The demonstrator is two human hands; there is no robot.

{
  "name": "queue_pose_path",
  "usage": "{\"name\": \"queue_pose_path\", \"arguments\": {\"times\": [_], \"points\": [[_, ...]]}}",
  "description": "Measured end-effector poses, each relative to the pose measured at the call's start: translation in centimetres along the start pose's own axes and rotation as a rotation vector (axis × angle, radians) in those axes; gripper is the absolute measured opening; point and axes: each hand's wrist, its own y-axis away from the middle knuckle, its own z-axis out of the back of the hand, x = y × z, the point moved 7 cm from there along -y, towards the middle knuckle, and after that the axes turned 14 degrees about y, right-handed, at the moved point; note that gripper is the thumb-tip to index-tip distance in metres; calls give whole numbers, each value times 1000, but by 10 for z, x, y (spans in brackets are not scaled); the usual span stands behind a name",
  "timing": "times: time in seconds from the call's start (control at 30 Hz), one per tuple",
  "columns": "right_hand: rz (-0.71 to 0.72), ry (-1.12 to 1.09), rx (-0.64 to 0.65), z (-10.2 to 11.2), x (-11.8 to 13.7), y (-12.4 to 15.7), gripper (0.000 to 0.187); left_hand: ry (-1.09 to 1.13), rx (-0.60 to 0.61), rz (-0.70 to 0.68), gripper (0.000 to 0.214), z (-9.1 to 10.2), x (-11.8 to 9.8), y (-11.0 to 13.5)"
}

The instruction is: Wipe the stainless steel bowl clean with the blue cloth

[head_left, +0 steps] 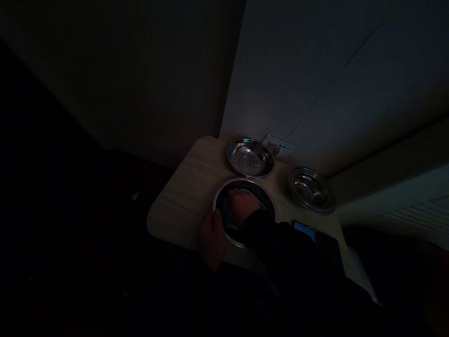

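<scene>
A round metal bowl (pixel 220 192) stands near the front edge of the small wooden table (pixel 178 210). My left hand (pixel 212 238) grips its near left rim, thumb up on the edge. Inside the bowl is my right hand (pixel 243 204), fingers curled down and closed. A pale bluish patch shows beside the knuckles, but the dark hides what it is and what the fingers hold. A dark sleeve covers my right forearm, which crosses the bowl's near right rim.
Behind the bowl sits a shallow metal dish (pixel 249 159), close to the wall socket (pixel 278 144). Stacked metal bowls (pixel 311 191) stand at the right. A phone with a lit screen (pixel 304 230) lies by my right forearm. Walls border the table's back.
</scene>
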Motion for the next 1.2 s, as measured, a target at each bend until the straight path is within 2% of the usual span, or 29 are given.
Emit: {"name": "queue_pose_path", "arguments": {"times": [0.13,0.2,0.27,0.33,0.5,0.6,0.8,0.87,0.97,1.2], "points": [[160,-20,41,-1,9,17,22,-26,-76,11,34,2,-1,1],[239,-31,78,-4,11,31,19,-33,-75,29,35,0,0,2],[256,-35,96,-6,10,37,21,-43,-59,45,35,0,1,4],[214,-34,85,-6,6,35,22,-46,-44,46,36,0,1,5],[22,-14,25,-3,0,6,27,-36,-21,34,35,1,1,5],[-2,-8,12,-2,2,1,29,-41,-37,29,35,1,1,5],[271,-41,112,-7,9,30,19,-55,-102,24,39,2,3,7],[313,-43,136,-9,7,36,19,-57,-103,36,39,2,3,8],[276,-31,134,-9,4,30,25,-44,-85,48,37,2,5,9],[44,7,67,-3,1,-6,31,-45,-28,19,39,2,5,4]]}}
